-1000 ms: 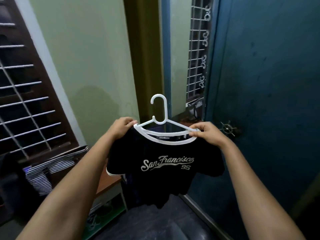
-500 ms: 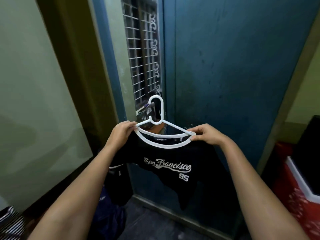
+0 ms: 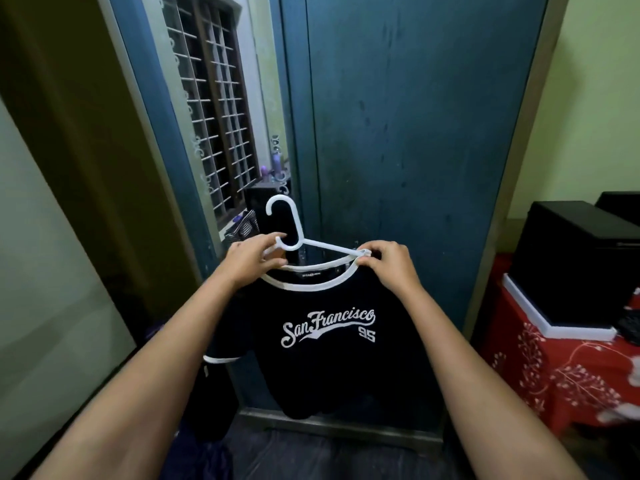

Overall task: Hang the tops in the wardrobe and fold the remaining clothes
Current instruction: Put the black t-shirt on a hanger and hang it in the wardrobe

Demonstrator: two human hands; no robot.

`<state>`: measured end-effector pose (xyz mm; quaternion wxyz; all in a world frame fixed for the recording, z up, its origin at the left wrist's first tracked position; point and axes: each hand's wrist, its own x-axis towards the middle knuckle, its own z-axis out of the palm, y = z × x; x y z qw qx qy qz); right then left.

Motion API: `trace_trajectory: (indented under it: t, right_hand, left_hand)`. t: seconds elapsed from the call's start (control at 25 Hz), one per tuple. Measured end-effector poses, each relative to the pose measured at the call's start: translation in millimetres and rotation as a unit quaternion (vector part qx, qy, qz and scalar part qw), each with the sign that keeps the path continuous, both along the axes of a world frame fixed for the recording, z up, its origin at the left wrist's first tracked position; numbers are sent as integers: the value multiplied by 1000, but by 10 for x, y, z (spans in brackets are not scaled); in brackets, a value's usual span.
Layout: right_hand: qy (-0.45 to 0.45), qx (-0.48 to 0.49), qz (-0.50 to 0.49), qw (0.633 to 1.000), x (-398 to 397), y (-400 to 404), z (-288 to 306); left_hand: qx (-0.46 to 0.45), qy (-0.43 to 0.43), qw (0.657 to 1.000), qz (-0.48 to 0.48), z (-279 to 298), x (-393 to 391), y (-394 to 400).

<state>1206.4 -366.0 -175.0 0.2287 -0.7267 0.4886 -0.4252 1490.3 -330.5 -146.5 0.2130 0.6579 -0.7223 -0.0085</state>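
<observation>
A black T-shirt (image 3: pixel 329 362) with white collar trim and a white "San Francisco 95" print hangs from a white plastic hanger (image 3: pixel 294 233). I hold it up in front of the blue metal wardrobe (image 3: pixel 408 140), whose doors are closed. My left hand (image 3: pixel 251 261) pinches the hanger's left arm and the collar near the hook's base. My right hand (image 3: pixel 389 268) grips the hanger's right end together with the shirt's shoulder. The hook points up and left, free of any rail.
A mirror panel (image 3: pixel 214 109) on the wardrobe's left door reflects a barred window. To the right, a black box (image 3: pixel 581 265) stands on a surface with a red floral cloth (image 3: pixel 554 372). An olive door frame (image 3: pixel 79 140) is at left. Dark clothes (image 3: pixel 204 445) lie on the floor.
My view has swung to the right, from the window and wall to face the wardrobe squarely. Both hands keep the hanger and shirt; my left hand has slid inward toward the hook.
</observation>
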Motion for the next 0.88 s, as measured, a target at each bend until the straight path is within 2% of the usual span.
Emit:
trace_trajectory:
  t: [0.08, 0.16, 0.28, 0.36, 0.48, 0.64, 0.76, 0.88]
  right_hand:
    - [7, 20, -3, 1000, 176, 31, -86]
    - [12, 37, -3, 999, 277, 26, -194]
    - [16, 100, 12, 995, 318, -135, -306]
    - [34, 137, -21, 990, 355, -404, -369]
    - [154, 106, -174, 967, 463, -934, -481]
    - [248, 122, -216, 936, 692, -1445, -674]
    - [264, 125, -229, 929, 806, -1647, -782]
    - [238, 118, -213, 940, 779, -1753, -811]
  left_hand:
    - [-94, 57, 994, 21, -163, -302, -28]
    - [-149, 101, 981, 67, -345, -481, -47]
    - [-128, 99, 982, 100, -557, -414, -148]
    - [-124, 98, 982, 103, -614, -327, -262]
    - [-126, 107, 980, 114, -689, -237, -538]
    - [-112, 106, 980, 125, -839, -150, -945]
    - [-100, 101, 982, 128, -933, -152, -1184]
    - [-86, 102, 982, 134, -1003, -94, -1360]
